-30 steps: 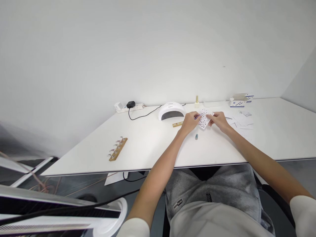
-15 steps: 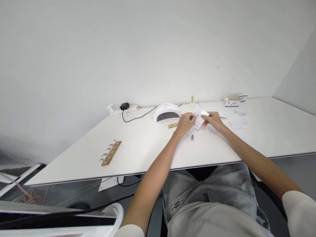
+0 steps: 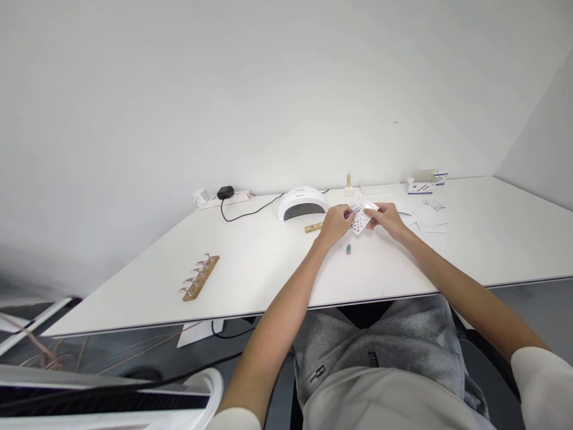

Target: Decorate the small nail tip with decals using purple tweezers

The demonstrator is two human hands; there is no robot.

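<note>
My left hand [image 3: 335, 222] is closed in a pinch on a thin purple-tipped tool [image 3: 353, 211] whose tip touches a small white sheet dotted with tiny dark stickers [image 3: 360, 220]. My right hand [image 3: 388, 218] grips the right edge of that sheet, fingers closed on it, a little above the white table [image 3: 268, 263]. A small blue-green object [image 3: 348, 249] lies on the table just in front of my hands. A short wooden strip [image 3: 313, 227] lies to the left of my left hand.
A white dome-shaped nail lamp [image 3: 301, 203] stands behind my hands, its cable running to a power strip [image 3: 221, 196] at the back. A wooden holder with nail tips [image 3: 199, 278] lies at the left. A small bottle [image 3: 348, 186], white boxes [image 3: 425, 181] and loose papers [image 3: 425, 218] are at the back right.
The view shifted slightly, so everything sits a little further left in the frame. My hands stay on the sticker sheet with the tool tip against it.
</note>
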